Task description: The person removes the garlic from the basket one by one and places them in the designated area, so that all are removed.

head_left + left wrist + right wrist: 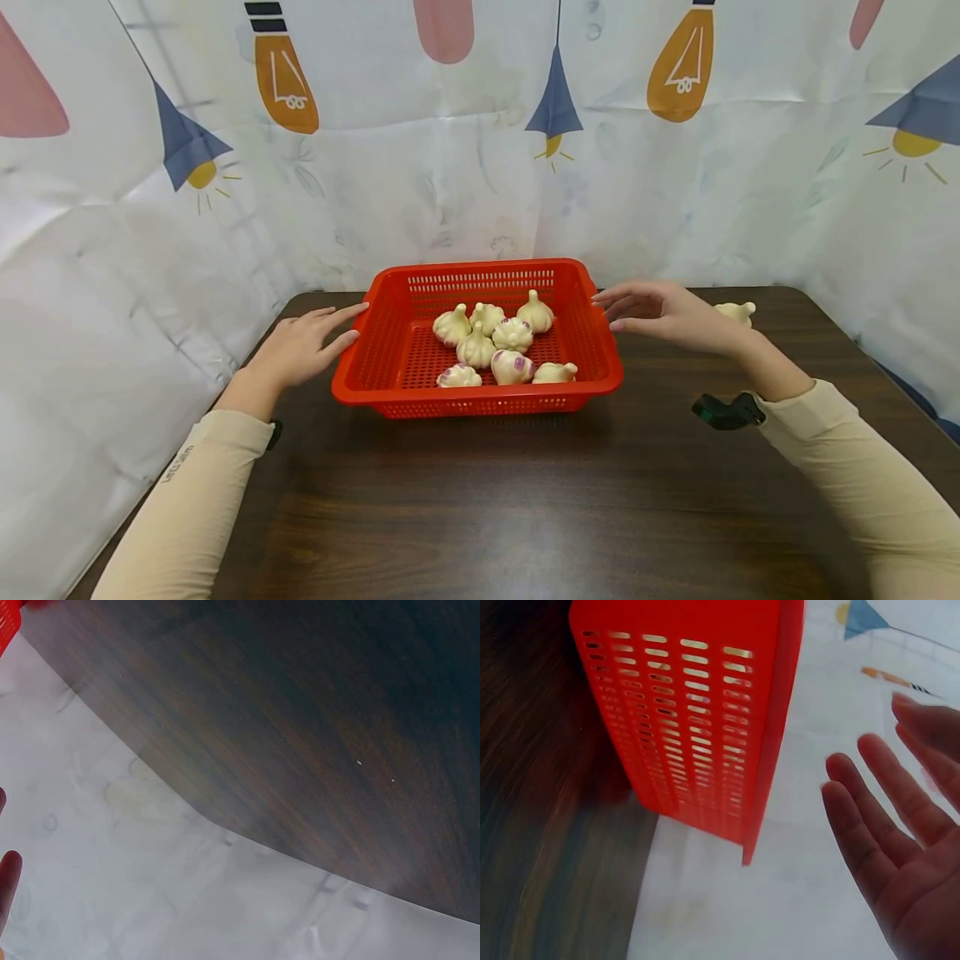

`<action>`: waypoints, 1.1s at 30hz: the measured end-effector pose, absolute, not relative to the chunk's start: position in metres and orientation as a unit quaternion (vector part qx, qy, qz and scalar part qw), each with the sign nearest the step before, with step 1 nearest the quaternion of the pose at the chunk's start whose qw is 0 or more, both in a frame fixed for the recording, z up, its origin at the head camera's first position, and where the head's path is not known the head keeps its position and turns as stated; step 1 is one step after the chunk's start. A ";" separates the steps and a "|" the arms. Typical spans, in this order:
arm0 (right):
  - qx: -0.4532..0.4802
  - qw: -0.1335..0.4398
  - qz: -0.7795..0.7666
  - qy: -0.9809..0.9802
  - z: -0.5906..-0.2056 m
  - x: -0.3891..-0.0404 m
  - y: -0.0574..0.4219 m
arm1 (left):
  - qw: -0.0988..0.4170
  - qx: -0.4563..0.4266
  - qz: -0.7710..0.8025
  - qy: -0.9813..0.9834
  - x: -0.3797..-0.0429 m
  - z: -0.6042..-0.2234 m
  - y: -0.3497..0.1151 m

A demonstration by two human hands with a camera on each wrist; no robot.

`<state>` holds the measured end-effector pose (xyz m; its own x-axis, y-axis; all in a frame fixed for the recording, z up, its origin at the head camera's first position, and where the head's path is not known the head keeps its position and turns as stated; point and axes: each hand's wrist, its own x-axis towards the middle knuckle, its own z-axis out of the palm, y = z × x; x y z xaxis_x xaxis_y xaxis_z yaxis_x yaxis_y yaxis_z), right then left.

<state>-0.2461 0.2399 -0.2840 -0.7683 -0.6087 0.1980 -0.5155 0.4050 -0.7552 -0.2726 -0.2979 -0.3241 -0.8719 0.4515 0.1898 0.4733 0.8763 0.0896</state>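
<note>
A red plastic basket (480, 407) with slotted walls stands towards the back of the dark table, several garlic bulbs (476, 346) inside it. At its left rim is my left hand (296, 348), fingers stretched out; whether the tips touch the rim I cannot tell. My right hand (667, 312) hovers beside the right rim with its fingers loosely extended and nothing in them. In the right wrist view a gap shows between the right hand (907, 847) and the basket's wall (682, 712). Only fingertips (9, 874) of the left hand appear in the left wrist view.
Another garlic bulb (738, 313) lies on the table behind the right wrist, partly hidden. The dark wooden table (480, 500) extends in front of the basket. A white printed curtain (480, 183) hangs close behind the basket and along both sides.
</note>
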 end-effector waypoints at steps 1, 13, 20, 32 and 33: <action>-0.341 0.062 -0.421 0.838 -0.284 -0.247 0.237 | 0.082 -0.239 -0.067 -0.965 -0.273 -0.324 -0.298; -0.395 0.078 -0.271 0.874 -0.282 -0.249 0.206 | 0.086 -0.235 -0.074 -0.965 -0.272 -0.324 -0.299; -0.444 0.089 -0.194 0.870 -0.285 -0.254 0.190 | 0.084 -0.235 -0.072 -0.966 -0.272 -0.325 -0.299; -0.465 0.122 -0.096 0.872 -0.289 -0.258 0.164 | 0.080 -0.239 -0.069 -0.965 -0.273 -0.324 -0.298; -0.461 0.129 -0.093 0.873 -0.290 -0.259 0.162 | 0.080 -0.239 -0.069 -0.965 -0.273 -0.324 -0.298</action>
